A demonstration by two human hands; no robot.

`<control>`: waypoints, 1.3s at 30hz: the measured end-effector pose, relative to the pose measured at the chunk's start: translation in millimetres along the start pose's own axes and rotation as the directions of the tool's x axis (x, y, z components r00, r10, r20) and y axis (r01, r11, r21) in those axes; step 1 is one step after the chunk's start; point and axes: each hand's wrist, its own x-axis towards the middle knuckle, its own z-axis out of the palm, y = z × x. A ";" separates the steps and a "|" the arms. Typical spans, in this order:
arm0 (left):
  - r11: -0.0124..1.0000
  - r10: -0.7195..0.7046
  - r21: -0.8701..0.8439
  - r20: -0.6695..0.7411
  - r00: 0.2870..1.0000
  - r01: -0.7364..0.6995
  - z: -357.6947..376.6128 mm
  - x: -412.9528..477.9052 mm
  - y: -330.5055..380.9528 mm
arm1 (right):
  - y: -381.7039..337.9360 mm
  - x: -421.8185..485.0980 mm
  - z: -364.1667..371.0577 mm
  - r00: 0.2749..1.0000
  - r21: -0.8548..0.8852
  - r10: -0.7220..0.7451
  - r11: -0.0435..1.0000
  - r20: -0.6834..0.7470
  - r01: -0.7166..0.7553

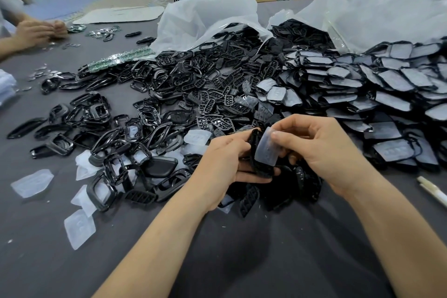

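table (242,264): left hand (223,159) shell (259,167), right hand (321,150) seemingly pad (266,151)

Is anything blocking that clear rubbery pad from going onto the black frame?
Nothing visible. The right hand pinches the translucent silicone pad right against the black plastic frame gripped by the left hand.

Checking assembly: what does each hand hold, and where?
Left hand grips the black shell around its left side; right hand pinches the clear pad at its top.

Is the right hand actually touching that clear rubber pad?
Touching. The head view shows the right hand pinching the clear rubber pad, its thumb pressed on the pad's upper edge.
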 end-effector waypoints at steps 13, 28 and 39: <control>1.000 -0.001 -0.003 -0.013 1.000 0.001 0.3 0.7 -1.2 | 0.2 4.0 -9.5 0.987 0.097 -0.047 0.993 -0.155 0.062; 0.999 0.031 0.031 -0.035 0.999 -0.030 2.2 -2.0 -0.1 | 5.1 4.5 -9.8 0.999 -0.011 0.039 0.999 -0.019 -0.040; 1.000 0.022 0.022 -0.041 0.999 -0.021 2.5 -2.8 0.9 | 3.1 3.5 -10.6 0.998 -0.043 -0.019 0.999 0.054 0.022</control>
